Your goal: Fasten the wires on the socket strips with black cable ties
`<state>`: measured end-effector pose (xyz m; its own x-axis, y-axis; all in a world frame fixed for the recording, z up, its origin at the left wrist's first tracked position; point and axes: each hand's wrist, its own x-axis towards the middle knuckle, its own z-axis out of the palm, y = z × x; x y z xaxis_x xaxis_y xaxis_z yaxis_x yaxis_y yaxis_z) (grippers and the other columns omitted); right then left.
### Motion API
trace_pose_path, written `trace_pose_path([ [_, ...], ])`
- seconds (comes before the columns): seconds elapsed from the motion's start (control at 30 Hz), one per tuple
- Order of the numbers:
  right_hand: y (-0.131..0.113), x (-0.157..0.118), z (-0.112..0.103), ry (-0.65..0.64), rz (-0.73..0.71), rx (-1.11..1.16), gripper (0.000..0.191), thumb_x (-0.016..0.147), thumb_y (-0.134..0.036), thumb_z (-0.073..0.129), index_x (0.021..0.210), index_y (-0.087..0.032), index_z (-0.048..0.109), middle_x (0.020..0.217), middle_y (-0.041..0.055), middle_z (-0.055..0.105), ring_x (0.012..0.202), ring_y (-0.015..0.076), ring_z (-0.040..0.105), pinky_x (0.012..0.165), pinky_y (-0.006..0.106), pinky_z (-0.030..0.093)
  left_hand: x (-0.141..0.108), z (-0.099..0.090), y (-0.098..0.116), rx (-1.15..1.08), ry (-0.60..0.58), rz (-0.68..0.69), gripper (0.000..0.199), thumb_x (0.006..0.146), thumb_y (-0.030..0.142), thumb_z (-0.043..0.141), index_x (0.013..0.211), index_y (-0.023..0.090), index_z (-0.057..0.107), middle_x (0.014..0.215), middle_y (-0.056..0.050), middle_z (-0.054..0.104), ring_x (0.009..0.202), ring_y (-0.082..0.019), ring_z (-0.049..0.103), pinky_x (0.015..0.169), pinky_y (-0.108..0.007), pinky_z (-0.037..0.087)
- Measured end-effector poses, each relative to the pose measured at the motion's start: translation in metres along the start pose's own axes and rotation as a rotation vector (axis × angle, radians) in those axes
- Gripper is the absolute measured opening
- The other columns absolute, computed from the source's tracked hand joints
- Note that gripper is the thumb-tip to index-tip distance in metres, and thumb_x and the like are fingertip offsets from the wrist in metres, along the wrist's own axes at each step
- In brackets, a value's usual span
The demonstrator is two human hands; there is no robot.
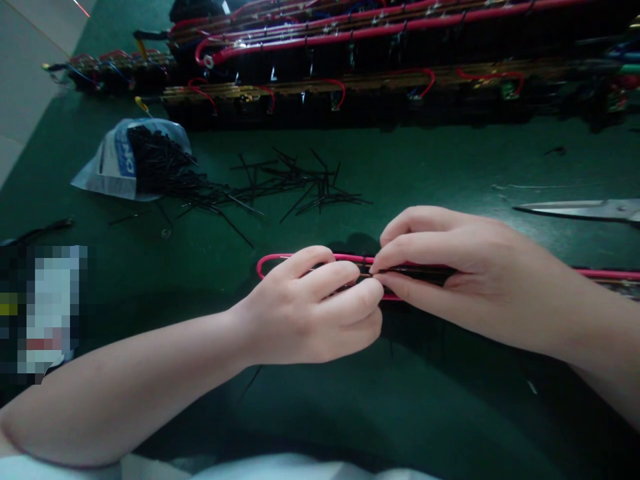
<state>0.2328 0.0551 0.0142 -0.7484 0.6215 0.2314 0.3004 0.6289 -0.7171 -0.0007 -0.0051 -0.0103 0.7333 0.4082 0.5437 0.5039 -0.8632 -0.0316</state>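
Along the work surface lies a strip assembly with a looped red cable (270, 257) and dark parts, partly covered by both hands. My left hand (320, 303) bends its fingers over the strip just right of the cable's rounded end, its fingertips closed. My right hand (465, 267) pinches thumb and fingers together against the strip, right beside the left fingertips. A thin brownish wire shows between the two hands, and a black band crosses the red cable there. What either pinch holds is hidden by the fingers.
Black cable ties (310, 180) spill from a clear plastic bag (107, 163) across the green surface (210, 267). Scissors (580, 210) lie at the right. Long wired assemblies (310, 87) with red cables span the back. A pixelated item (53, 300) is at the left.
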Motion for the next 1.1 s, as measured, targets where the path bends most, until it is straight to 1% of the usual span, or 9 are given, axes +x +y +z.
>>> trace_pose_path([
  [0.2, 0.000, 0.000, 0.002, -0.005, 0.027, -0.002, 0.018, 0.098, -0.028, 0.061, 0.087, -0.025, 0.075, 0.092, 0.0056, 0.069, 0.074, 0.0183, 0.066, 0.062, 0.032, 0.053, 0.002, 0.001, -0.002, -0.035, 0.050, -0.028, 0.006, 0.094, 0.017, 0.072, 0.093, 0.022, 0.069, 0.095, 0.002, 0.074, 0.086, -0.017, 0.066, 0.082, -0.035, 0.054],
  [0.4, 0.001, -0.001, 0.002, -0.007, 0.030, 0.007, 0.015, 0.096, -0.026, 0.063, 0.088, -0.026, 0.077, 0.094, 0.0050, 0.070, 0.073, 0.0175, 0.066, 0.062, 0.031, 0.053, 0.005, -0.007, -0.017, -0.401, 0.116, -0.126, 0.001, 0.101, 0.019, 0.069, 0.100, 0.018, 0.069, 0.089, 0.000, 0.076, 0.080, -0.014, 0.069, 0.079, -0.031, 0.055],
  [0.5, 0.001, -0.001, 0.001, -0.003, 0.032, 0.012, 0.015, 0.096, -0.025, 0.063, 0.089, -0.026, 0.076, 0.095, 0.0047, 0.070, 0.073, 0.0170, 0.066, 0.061, 0.031, 0.053, 0.004, -0.010, -0.020, -0.470, 0.121, -0.147, 0.011, 0.102, 0.027, 0.070, 0.097, 0.018, 0.068, 0.084, 0.000, 0.075, 0.077, -0.013, 0.068, 0.077, -0.030, 0.054],
  [0.6, 0.000, -0.001, 0.001, -0.008, 0.045, 0.027, 0.015, 0.095, -0.026, 0.063, 0.088, -0.027, 0.076, 0.094, 0.0049, 0.071, 0.073, 0.0179, 0.066, 0.061, 0.031, 0.053, 0.003, -0.009, -0.019, -0.455, 0.128, -0.132, 0.009, 0.103, 0.016, 0.059, 0.098, 0.017, 0.067, 0.086, -0.003, 0.075, 0.078, -0.015, 0.069, 0.078, -0.032, 0.055],
  [0.7, -0.001, 0.000, 0.000, -0.007, 0.058, 0.037, 0.016, 0.095, -0.027, 0.063, 0.088, -0.027, 0.077, 0.093, 0.0054, 0.071, 0.073, 0.0185, 0.066, 0.061, 0.032, 0.053, 0.002, -0.008, -0.018, -0.425, 0.157, -0.115, 0.020, 0.093, 0.005, 0.052, 0.098, 0.017, 0.066, 0.090, -0.004, 0.075, 0.079, -0.017, 0.067, 0.077, -0.034, 0.055],
  [0.83, -0.004, 0.002, -0.003, -0.002, 0.067, 0.038, 0.016, 0.094, -0.026, 0.064, 0.087, -0.025, 0.079, 0.091, 0.0049, 0.072, 0.072, 0.0174, 0.067, 0.059, 0.030, 0.052, 0.004, -0.010, -0.015, -0.314, 0.177, -0.036, 0.016, 0.094, 0.012, 0.053, 0.085, 0.021, 0.062, 0.078, -0.001, 0.070, 0.070, -0.016, 0.060, 0.071, -0.036, 0.052],
  [0.93, -0.006, 0.003, -0.004, -0.003, 0.081, 0.037, 0.017, 0.095, -0.028, 0.065, 0.087, -0.024, 0.079, 0.090, 0.0039, 0.071, 0.072, 0.0157, 0.067, 0.059, 0.028, 0.052, 0.005, -0.010, -0.013, -0.202, 0.206, -0.009, 0.016, 0.096, 0.013, 0.060, 0.084, 0.022, 0.064, 0.074, 0.002, 0.067, 0.068, -0.015, 0.056, 0.069, -0.034, 0.049],
  [1.0, -0.006, 0.003, -0.005, 0.008, 0.106, 0.018, 0.016, 0.094, -0.028, 0.065, 0.086, -0.024, 0.078, 0.089, 0.0034, 0.071, 0.072, 0.0157, 0.067, 0.059, 0.027, 0.051, 0.005, -0.009, -0.012, -0.156, 0.165, -0.005, 0.014, 0.094, 0.011, 0.067, 0.087, 0.023, 0.066, 0.079, 0.004, 0.069, 0.072, -0.014, 0.057, 0.072, -0.033, 0.050],
  [1.1, -0.006, 0.002, -0.004, 0.048, 0.137, -0.007, 0.014, 0.093, -0.025, 0.065, 0.083, -0.023, 0.076, 0.087, 0.0032, 0.071, 0.073, 0.0163, 0.066, 0.060, 0.028, 0.049, 0.003, -0.007, -0.011, -0.112, 0.036, 0.011, 0.012, 0.093, 0.014, 0.073, 0.094, 0.025, 0.069, 0.094, 0.003, 0.073, 0.085, -0.016, 0.060, 0.082, -0.034, 0.051],
])
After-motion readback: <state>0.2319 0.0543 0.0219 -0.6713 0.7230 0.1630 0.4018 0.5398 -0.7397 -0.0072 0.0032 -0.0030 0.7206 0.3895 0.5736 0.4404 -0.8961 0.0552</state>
